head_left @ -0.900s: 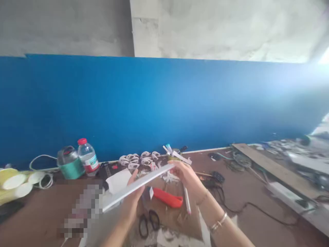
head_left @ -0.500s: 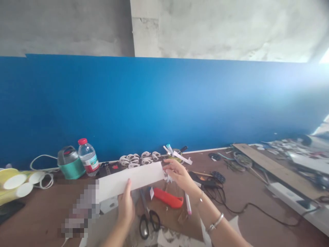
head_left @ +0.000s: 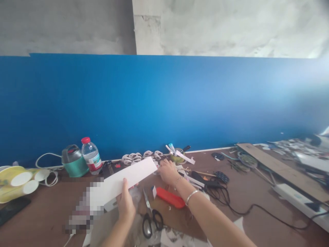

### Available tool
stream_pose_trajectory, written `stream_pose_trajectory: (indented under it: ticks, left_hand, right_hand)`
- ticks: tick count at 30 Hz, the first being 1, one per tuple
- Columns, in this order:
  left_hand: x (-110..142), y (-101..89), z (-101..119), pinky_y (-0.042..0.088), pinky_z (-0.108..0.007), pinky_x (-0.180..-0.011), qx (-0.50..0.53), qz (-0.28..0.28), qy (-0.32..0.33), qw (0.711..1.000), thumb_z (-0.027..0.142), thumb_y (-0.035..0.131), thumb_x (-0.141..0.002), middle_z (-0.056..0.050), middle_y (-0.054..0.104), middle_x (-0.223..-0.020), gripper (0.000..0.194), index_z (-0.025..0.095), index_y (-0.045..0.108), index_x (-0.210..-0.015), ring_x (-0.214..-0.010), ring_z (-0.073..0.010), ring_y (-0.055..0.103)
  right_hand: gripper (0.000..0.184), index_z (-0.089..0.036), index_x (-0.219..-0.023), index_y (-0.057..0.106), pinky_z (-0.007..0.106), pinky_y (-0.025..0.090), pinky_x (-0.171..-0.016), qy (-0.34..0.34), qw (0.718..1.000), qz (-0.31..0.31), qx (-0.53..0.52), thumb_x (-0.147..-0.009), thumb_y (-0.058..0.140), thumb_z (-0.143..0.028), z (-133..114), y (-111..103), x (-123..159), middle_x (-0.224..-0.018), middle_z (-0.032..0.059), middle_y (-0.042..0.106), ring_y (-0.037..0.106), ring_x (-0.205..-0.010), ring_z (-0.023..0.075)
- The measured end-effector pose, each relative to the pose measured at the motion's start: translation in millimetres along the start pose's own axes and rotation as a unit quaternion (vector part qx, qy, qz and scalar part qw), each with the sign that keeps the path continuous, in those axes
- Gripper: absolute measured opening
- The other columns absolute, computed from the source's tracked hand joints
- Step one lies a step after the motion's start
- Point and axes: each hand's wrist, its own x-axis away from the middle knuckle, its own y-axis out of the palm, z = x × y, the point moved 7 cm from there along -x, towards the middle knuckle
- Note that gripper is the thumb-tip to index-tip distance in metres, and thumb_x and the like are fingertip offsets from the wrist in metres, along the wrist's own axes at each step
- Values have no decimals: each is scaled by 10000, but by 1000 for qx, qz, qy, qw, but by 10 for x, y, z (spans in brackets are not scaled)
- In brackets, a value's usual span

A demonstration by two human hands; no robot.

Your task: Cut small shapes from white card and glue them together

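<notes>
My left hand grips a long white paper strip, its thumb on the front face and the fingers behind. The strip tilts up to the right. Just past the strip's right end, my right hand reaches down among small white scraps, fingers bent and pressed together; what they hold, if anything, is hidden. Below it lies a red-orange utility knife. Scissors with black handles rest near the left hand, blades pointing away. Several white curved cut pieces lie along the wall behind the strip.
A water bottle and a green-and-grey container stand at the left, near yellow paper cups. A small bowl with pens sits at the back. To the right lie a black cable, a power strip and a long board.
My right hand has moved slightly down and left, its fingers now bent toward the scraps. The paper strip in my left hand has tilted more steeply. The view has shifted a little.
</notes>
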Motion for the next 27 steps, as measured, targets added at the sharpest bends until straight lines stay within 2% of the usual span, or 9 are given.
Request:
stream_pose_trajectory:
  ticks: [3,6,10,12,15,20,22,25,27]
  left_hand:
    - [11,-3,21,475,-350,-717,-3,5,6,1000,472,606,-682,-83,696,-638,350,134,662,-608,-673,-230,646]
    - [7,-2,15,475,-357,-746,2,10,9,1000,459,608,-686,-85,693,-634,339,136,661,-599,-684,-232,645]
    - [7,-6,-2,484,-355,-757,15,24,3,1000,442,617,-691,-96,704,-665,322,131,675,-627,-704,-235,653]
    - [12,-8,-4,490,-354,-752,13,26,0,1000,441,615,-696,-99,706,-665,323,130,678,-635,-717,-242,658]
    - [6,-20,-2,488,-350,-767,0,25,8,1000,453,613,-701,-101,708,-669,334,131,676,-635,-734,-244,660]
    - [-70,-49,-64,501,-339,-749,8,13,21,1000,468,617,-699,-88,703,-656,349,126,666,-648,-670,-222,656]
    - [-108,-70,-98,505,-339,-764,13,17,21,1000,466,623,-697,-81,703,-665,344,126,670,-674,-677,-216,657]
    - [-144,-88,-136,518,-356,-773,13,23,13,1000,474,619,-702,-82,702,-672,355,124,676,-717,-687,-225,666]
    - [-145,-95,-137,522,-366,-785,16,31,7,999,474,623,-700,-89,703,-670,355,125,679,-731,-702,-237,673]
  right_hand:
    - [152,-160,-750,677,380,336,-844,6,1000,7,-13,-740,534,-108,42,-29,27,-940,133,638,488,-1004,270]
    - [125,-172,-728,666,344,345,-823,39,998,28,-46,-736,547,-133,217,-128,76,-866,96,670,541,-934,244]
    - [162,-160,-847,634,268,382,-683,108,987,62,-103,-800,480,-174,568,-290,176,-806,66,672,592,-763,189]
    - [175,-153,-878,602,250,375,-626,130,981,72,-126,-834,439,-199,655,-327,236,-796,65,664,593,-725,182]
    - [148,-160,-909,553,243,367,-622,126,977,70,-156,-855,424,-209,543,-284,324,-842,66,662,596,-749,181]
    - [121,-159,-935,500,264,350,-668,73,979,36,-188,-872,397,-165,31,-100,464,-844,77,667,602,-763,195]
    - [118,-153,-948,483,265,346,-661,66,978,30,-198,-866,399,-149,-100,-69,505,-852,87,670,605,-758,199]
    - [97,-172,-931,488,240,345,-607,72,973,27,-217,-852,434,-165,-144,-79,525,-801,54,676,608,-720,185]
    - [71,-188,-882,506,229,348,-595,94,970,38,-223,-839,451,-175,-54,-127,520,-788,40,676,609,-715,179]
